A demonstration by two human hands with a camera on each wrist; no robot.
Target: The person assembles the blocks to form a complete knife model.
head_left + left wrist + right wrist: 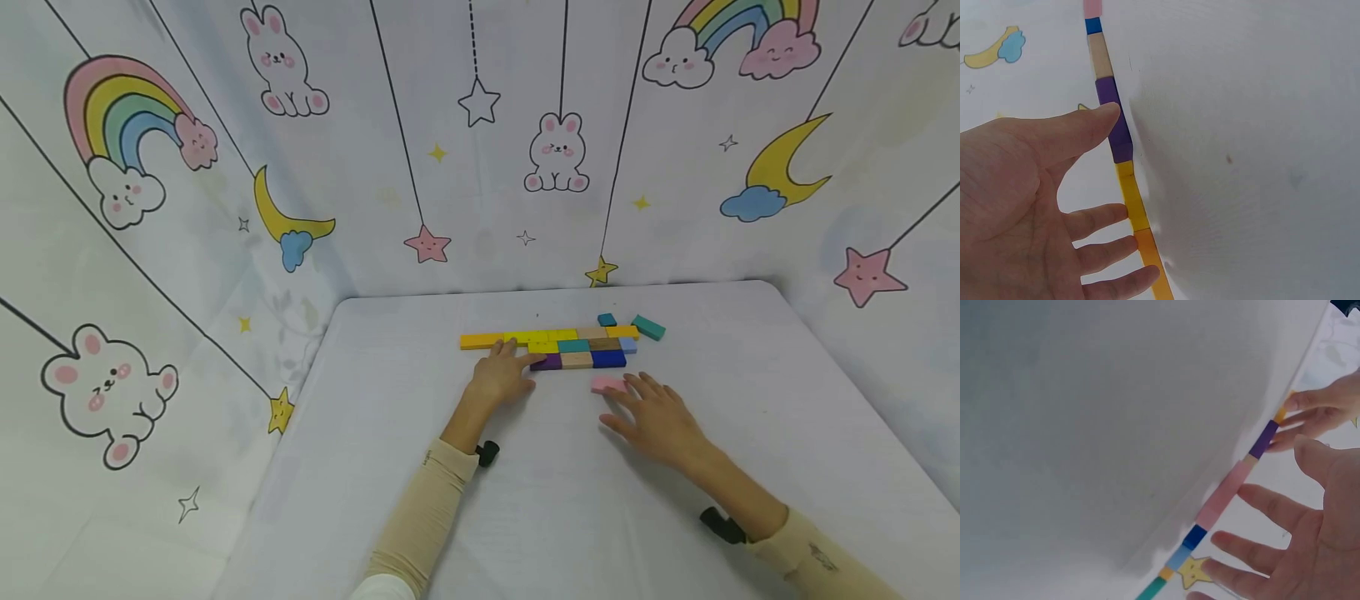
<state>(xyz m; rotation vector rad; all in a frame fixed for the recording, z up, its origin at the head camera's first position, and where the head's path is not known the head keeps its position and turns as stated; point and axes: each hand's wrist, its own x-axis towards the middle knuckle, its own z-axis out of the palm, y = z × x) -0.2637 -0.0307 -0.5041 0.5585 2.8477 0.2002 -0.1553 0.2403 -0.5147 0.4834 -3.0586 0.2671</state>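
Observation:
Flat coloured wooden blocks lie together in rows on the white table. With fingers spread, my left hand (498,382) rests at the left of these rows, a fingertip at the purple block (550,363) and others at the yellow blocks (517,338). In the left wrist view a digit overlaps the purple block (1107,92). My right hand (663,421) is relaxed, its fingertips right at a pink block (604,384) lying apart in front of the rows. The pink block (1224,497) stands out in the right wrist view, a fingertip at its edge.
The front row continues with a tan block (577,361) and a dark blue block (608,359). Behind it are a teal block (573,346), a brown one (604,344) and a light blue one (628,345). A loose green-teal block (649,327) lies behind, near the cartoon-printed backdrop (510,208).

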